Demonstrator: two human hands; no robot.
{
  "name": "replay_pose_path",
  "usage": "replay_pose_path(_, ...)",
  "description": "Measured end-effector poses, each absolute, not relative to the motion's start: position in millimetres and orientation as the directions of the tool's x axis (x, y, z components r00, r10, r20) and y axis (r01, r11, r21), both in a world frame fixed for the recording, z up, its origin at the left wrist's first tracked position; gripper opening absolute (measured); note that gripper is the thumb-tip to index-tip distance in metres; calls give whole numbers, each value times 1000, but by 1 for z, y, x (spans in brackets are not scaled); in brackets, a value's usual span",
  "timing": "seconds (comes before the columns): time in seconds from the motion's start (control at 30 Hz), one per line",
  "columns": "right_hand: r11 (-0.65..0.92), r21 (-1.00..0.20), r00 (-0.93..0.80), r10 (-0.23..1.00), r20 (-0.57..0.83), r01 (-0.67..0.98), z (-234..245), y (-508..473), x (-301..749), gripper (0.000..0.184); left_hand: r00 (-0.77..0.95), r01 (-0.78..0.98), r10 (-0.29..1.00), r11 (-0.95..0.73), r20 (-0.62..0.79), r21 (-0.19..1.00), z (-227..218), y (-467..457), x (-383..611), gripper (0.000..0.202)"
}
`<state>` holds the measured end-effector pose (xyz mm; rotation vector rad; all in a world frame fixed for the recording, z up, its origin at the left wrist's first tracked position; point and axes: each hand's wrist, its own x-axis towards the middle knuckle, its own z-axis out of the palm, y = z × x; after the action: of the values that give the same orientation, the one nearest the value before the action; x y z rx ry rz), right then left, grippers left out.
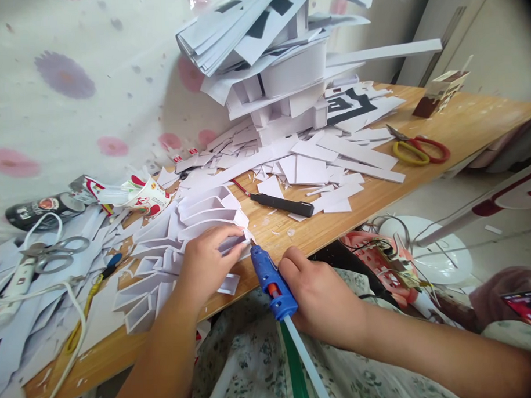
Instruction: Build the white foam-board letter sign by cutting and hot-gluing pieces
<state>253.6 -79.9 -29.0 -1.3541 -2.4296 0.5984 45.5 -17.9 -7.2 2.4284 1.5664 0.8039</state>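
Observation:
My right hand [314,293] is wrapped round a blue hot glue gun [268,280]. A long pale glue stick [306,360] sticks out of its back end. The gun's nozzle meets the edge of a small white foam-board piece [232,242], which my left hand [213,259] pinches between thumb and fingers. Beside and beyond my left hand stand several white foam-board letter-like shapes [205,210] with raised walls, close together on the wooden table [270,225]. Whether glue is coming out is too small to tell.
A black utility knife [283,204] lies beyond the gun. Red-and-yellow scissors [420,150], a drink carton [440,94] and a tall stack of white board [282,70] stand farther back. Left are a black can [46,209], grey scissors [56,253], a paper cup [146,194] and a white cable [75,304].

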Motion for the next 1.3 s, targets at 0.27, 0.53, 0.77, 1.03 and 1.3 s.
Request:
replay_pose_path(0.27, 473, -471, -520, 853, 33, 745, -33, -79, 253, 14, 224, 809, 932, -340, 284, 479, -8, -21, 45, 14)
replay_pose_path(0.53, 452, -469, -523, 852, -24, 758, -45, -78, 255, 19, 239, 805, 926, -358, 294, 472, -10, -20, 44, 16)
replay_pose_path(0.77, 439, -461, -522, 850, -65, 771, -42, -80, 258, 19, 239, 823, 929, -349, 284, 449, -7, -21, 45, 16)
replay_pose_path(1.03, 431, -471, -513, 856, -56, 770, -36, -77, 256, 19, 241, 813, 928, -352, 284, 464, -6, -21, 46, 14)
replay_pose_path(1.3, 422, -531, -480, 876, 31, 735, -30, -78, 258, 16, 245, 816, 931, -348, 270, 461, -2, -22, 50, 15)
